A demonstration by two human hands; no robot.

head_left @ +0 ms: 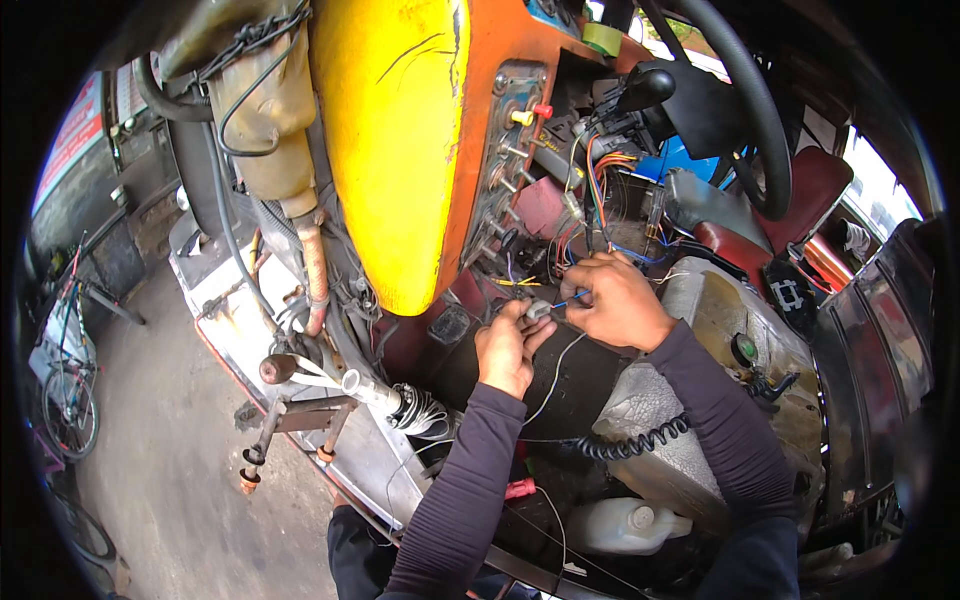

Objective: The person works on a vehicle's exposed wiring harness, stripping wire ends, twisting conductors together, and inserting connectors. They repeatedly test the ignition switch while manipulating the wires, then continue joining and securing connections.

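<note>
My left hand (504, 352) pinches a small whitish plug connector (538, 309) between thumb and fingers. Close to its right, my right hand (618, 305) is closed on a thin blue piece, a wire or a slim tool (572, 299), pointing at the connector. Whether its tip is inside the connector cannot be made out. Just beyond both hands hang loose coloured wires (597, 190) from under the steering column. A thin white wire (556, 375) runs down below the connector.
An orange dash panel with knobs (510, 150) and a yellow panel (400, 130) stand ahead. The black steering wheel (765, 100) is upper right, a worn seat (660, 420) below it. A coiled black cord (635, 441) passes under my right forearm, near a white jug (625, 527).
</note>
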